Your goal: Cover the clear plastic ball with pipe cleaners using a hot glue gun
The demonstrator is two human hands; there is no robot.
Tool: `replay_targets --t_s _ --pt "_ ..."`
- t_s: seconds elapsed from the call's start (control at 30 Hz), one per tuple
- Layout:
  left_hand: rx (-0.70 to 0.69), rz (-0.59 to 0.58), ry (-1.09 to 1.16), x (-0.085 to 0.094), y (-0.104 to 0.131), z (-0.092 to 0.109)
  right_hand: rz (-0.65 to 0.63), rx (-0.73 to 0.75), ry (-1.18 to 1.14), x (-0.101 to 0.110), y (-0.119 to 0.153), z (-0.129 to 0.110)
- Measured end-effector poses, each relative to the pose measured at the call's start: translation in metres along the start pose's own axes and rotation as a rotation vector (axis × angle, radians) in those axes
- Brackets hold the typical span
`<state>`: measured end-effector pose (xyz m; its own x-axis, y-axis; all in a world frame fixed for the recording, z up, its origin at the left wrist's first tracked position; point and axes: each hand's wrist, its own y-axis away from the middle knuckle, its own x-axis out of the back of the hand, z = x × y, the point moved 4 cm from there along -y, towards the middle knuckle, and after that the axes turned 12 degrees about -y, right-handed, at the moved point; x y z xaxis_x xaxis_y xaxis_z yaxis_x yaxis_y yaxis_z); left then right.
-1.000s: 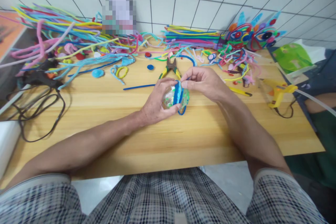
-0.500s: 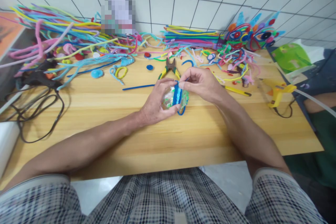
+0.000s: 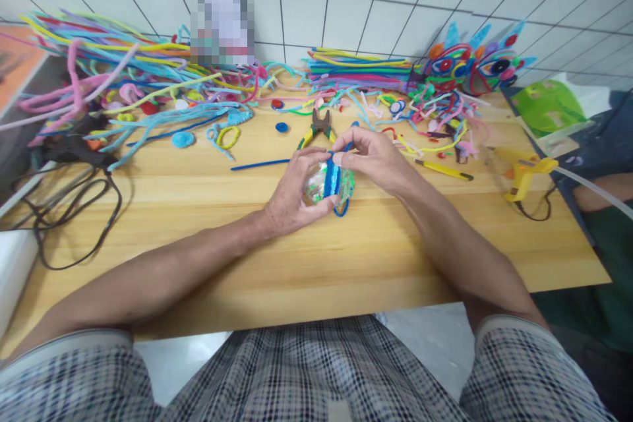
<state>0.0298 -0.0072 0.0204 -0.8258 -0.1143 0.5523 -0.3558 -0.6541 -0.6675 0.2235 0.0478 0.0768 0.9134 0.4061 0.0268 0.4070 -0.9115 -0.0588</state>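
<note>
My left hand point(image 3: 299, 191) is closed around a clear, shiny ball point(image 3: 315, 186) with green glints, thumb below and fingers above. Blue pipe cleaner point(image 3: 328, 179) runs in bands over the ball's middle, with a light blue strip between them. At the ball's top edge, my right hand point(image 3: 370, 157) pinches the blue pipe cleaner; part of it shows above the fingers, and a loop hangs beneath the ball. Just beyond the hands lie pliers point(image 3: 321, 122) with yellow-green handles. A straight blue pipe cleaner point(image 3: 260, 165) lies left of my left hand.
Piles of coloured pipe cleaners point(image 3: 361, 72) line the wall. Colourful masks point(image 3: 445, 66) stand at the back right. A yellow utility knife point(image 3: 445, 170) and a yellow glue gun point(image 3: 524, 175) lie right. A black cable point(image 3: 116, 211) coils at left. Another person's arm point(image 3: 606, 194) shows at far right.
My right hand has shifted slightly left along the ball's top. The free blue pipe cleaner end beyond it has swung closer to the fingers. My left hand keeps its hold.
</note>
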Motion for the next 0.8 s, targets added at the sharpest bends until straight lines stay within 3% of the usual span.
replay_targets --t_s 0.3,0.57,0.8 --pt "-0.001 0.003 0.033 0.001 -0.003 0.004 -0.005 0.056 0.017 0.000 0.000 -0.002" --pt "0.212 -0.045 0.112 0.004 -0.001 0.005 -0.027 0.076 0.009 -0.009 0.002 -0.004" --pt "0.167 0.001 0.169 0.003 -0.001 0.008 -0.050 0.090 0.043 -0.005 0.002 -0.006"
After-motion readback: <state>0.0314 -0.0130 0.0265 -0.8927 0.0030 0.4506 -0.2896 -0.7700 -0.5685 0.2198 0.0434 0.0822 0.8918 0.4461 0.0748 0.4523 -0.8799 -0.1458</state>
